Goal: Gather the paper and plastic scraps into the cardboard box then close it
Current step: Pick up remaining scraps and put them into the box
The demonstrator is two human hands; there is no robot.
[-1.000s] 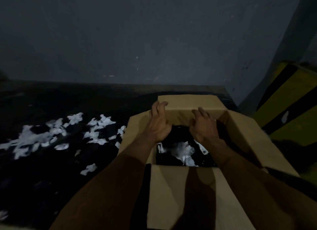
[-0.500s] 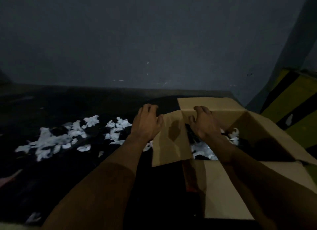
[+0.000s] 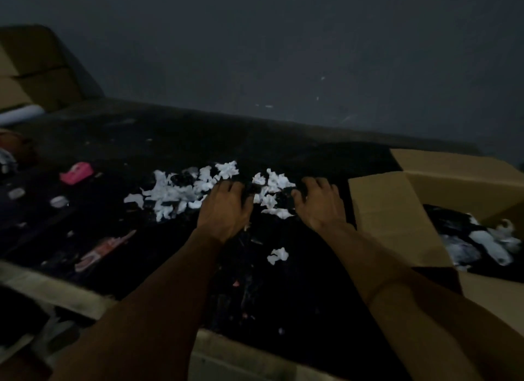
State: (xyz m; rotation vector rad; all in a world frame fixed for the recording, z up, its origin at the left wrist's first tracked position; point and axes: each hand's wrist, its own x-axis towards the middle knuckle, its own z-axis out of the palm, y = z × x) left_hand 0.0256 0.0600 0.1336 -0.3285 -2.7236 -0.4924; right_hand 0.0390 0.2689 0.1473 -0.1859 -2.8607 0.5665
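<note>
White paper scraps (image 3: 181,192) and dark plastic pieces lie scattered on the black table top. My left hand (image 3: 225,209) and my right hand (image 3: 319,204) lie palm down on either side of a small clump of scraps (image 3: 272,193), fingers spread and reaching into the pile. One loose scrap (image 3: 278,255) lies nearer to me. The open cardboard box (image 3: 397,219) stands at the right with its flaps up, and scraps (image 3: 487,243) lie inside it on dark plastic.
A pink object (image 3: 76,173) and a reddish wrapper (image 3: 103,250) lie at the left. Stacked cardboard (image 3: 31,68) stands in the far left corner. A grey wall runs behind the table. The table's pale front edge (image 3: 226,355) is close to me.
Both hands left the box and moved left onto the scrap pile on the table. The view swung left, so the box now sits at the right edge.
</note>
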